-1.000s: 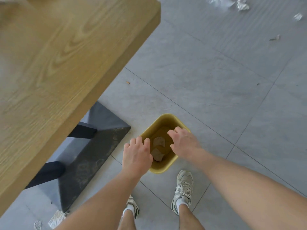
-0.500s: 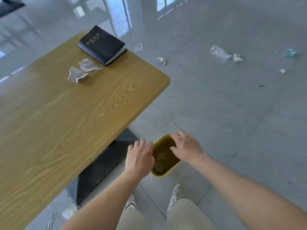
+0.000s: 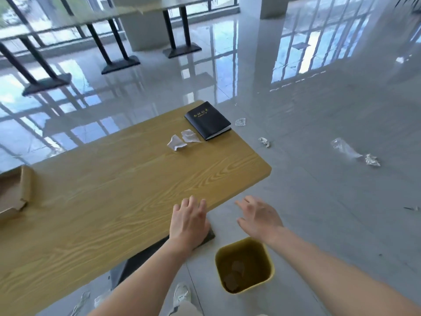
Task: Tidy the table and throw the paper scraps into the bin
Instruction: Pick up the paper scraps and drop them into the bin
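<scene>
Head view: left hand (image 3: 188, 221) and right hand (image 3: 259, 215), both spread wide, empty. Two crumpled white paper scraps (image 3: 183, 139) lay on wooden table (image 3: 118, 201) beside black notebook (image 3: 207, 120); yellow plastic bin (image 3: 245, 265) below. Advised: pinch each scrap whole, release over bin.

The cardboard box (image 3: 14, 190) is cut off by the left edge. The bin's (image 3: 245, 288) dim contents cannot be told. The far tables are blurred

Both forearms are bare, with no sleeves showing; hands ungloved. A white lace-up sneaker (image 3: 182, 295) and pale beige trousers (image 3: 184, 309) show below.
</scene>
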Available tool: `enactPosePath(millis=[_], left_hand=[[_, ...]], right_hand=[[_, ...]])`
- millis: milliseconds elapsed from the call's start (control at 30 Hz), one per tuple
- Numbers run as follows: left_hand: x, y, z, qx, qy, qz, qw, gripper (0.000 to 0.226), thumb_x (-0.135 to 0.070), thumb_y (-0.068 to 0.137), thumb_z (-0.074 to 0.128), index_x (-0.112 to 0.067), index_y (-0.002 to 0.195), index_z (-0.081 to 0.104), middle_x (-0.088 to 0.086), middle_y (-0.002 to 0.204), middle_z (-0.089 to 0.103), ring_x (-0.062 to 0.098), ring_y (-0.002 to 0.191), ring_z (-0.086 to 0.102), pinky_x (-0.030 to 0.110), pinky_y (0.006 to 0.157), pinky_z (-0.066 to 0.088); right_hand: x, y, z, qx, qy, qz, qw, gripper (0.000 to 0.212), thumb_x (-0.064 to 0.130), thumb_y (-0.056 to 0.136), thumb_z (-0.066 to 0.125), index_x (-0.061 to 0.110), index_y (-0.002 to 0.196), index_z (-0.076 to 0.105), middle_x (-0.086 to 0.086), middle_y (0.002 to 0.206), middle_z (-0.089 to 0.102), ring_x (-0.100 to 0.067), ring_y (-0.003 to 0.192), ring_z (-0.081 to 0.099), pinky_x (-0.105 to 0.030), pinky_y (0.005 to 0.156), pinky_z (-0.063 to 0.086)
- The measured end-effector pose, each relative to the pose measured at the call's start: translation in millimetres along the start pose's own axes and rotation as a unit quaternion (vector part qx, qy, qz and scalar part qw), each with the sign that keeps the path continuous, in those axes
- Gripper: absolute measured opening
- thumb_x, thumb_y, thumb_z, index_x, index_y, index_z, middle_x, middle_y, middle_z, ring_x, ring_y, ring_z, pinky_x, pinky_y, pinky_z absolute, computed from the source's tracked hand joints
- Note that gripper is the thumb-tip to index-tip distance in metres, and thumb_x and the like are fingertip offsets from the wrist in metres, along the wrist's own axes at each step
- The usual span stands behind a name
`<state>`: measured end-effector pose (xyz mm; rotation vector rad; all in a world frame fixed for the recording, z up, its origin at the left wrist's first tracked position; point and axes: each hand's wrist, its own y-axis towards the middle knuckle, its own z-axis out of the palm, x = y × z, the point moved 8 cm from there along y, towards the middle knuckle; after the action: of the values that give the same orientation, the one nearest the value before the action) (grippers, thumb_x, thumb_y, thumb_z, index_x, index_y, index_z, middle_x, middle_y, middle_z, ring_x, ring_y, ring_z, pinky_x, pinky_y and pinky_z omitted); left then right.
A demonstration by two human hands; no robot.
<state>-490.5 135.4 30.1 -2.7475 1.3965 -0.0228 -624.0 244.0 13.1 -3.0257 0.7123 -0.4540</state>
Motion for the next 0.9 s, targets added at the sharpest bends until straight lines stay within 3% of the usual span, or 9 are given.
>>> enactPosePath(millis=[133, 400, 567, 900], left_hand=[[40.6, 12.7, -13.4, -0.011, 0.008, -0.031, 0.999, 0.037, -0.031, 0.086, 0.051, -0.019, 0.121, 0.05, 0.006, 0.11, 0.055, 0.027, 0.099, 0.053, 0.039, 0.082, 0.046], [126.0, 76.0, -12.2, -0.009, 0.01, -0.07, 0.997, 0.032, -0.031, 0.08, 0.053, -0.019, 0.109, 0.053, 0.004, 0.101, 0.054, 0.026, 0.092, 0.053, 0.039, 0.077, 0.045], [177.7, 134.6, -5.1, 0.007, -0.004, -0.072, 0.997, 0.032, -0.035, 0.079, 0.054, -0.02, 0.107, 0.053, 0.004, 0.103, 0.054, 0.027, 0.097, 0.053, 0.038, 0.077, 0.042], [227.3, 236.2, 8.5, -0.006, -0.049, -0.027, 0.998, 0.022, -0.038, 0.087, 0.05, -0.018, 0.097, 0.055, 0.003, 0.095, 0.054, 0.026, 0.088, 0.053, 0.037, 0.074, 0.042]], right_hand=[[25.5, 35.4, -16.5, -0.01, -0.008, -0.021, 1.0, 0.034, 0.033, 0.087, 0.058, 0.022, 0.118, 0.054, -0.002, 0.106, 0.057, -0.024, 0.096, 0.054, -0.031, 0.068, 0.042], [66.8, 143.2, -31.1, -0.002, 0.005, -0.023, 1.0, 0.038, 0.03, 0.091, 0.059, 0.018, 0.127, 0.054, -0.007, 0.119, 0.058, -0.028, 0.108, 0.054, -0.038, 0.088, 0.05], [77.3, 215.5, -28.2, 0.007, 0.032, 0.023, 0.999, 0.041, 0.031, 0.094, 0.058, 0.019, 0.132, 0.052, -0.007, 0.123, 0.057, -0.026, 0.113, 0.052, -0.038, 0.089, 0.049], [82.3, 330.7, -11.1, 0.039, 0.034, 0.059, 0.997, 0.037, 0.024, 0.095, 0.058, 0.016, 0.131, 0.053, -0.005, 0.119, 0.057, -0.026, 0.111, 0.056, -0.035, 0.088, 0.048]])
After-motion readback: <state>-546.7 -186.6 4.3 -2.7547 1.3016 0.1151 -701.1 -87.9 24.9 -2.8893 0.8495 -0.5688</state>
